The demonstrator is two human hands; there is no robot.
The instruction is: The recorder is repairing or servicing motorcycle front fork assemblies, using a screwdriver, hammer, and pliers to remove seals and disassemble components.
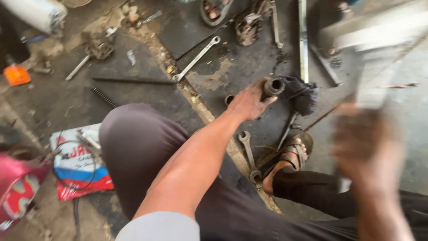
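Metal tube (273, 86), dark and greasy, stands on the oily floor (223, 71) just ahead of our knees, its open round end facing up, touching a dark rag (302, 96) bunched on its right side. Our left hand (249, 103) is closed around the tube just below its mouth, fingers wrapped on the far side and thumb across the near side, holding it upright. Our right hand (368, 149) is raised near the camera and badly blurred; it seems curled around a pale handle or bar (379, 78) that runs up and away, but we cannot tell how tightly it grips or what the tool is.

We judge that we are at the steadying step, the tube braced by one hand while the other brings a tool toward it. Whatever comes next would call for a firm hold on the tube, and for fingers kept clear of its mouth.

The floor is stained concrete, partly covered by black mats and strewn with tools: a long spanner (196, 59) beyond the tube, a second spanner (248, 154) beside our sandalled foot (290, 156), a coil spring (103, 96) and a thin rod (133, 80) to the left. A printed sack (78, 165) with a looped wire lies by our left knee. Someone else's sandalled foot (216, 10) shows at the top edge.
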